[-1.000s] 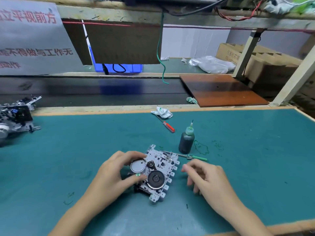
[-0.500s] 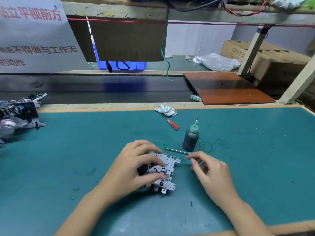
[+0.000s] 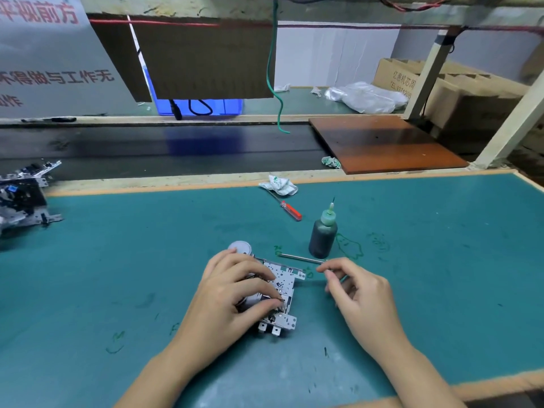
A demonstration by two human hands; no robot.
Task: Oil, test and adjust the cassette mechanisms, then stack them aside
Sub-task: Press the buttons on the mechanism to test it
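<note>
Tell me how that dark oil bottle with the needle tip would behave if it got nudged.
The oil bottle stands upright on a small base with a tall, narrow neck, so a knock near the top would probably tip it. Its round body suggests it would roll on the green mat once down. The thin needle tip looks easily bent.

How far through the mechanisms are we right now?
Done: a few mechanisms lie stacked at the mat's far left. In hand: the left hand grips one mechanism; the right hand pinches the screwdriver beside the oil bottle. Left: adjusting and stacking this one.
</note>
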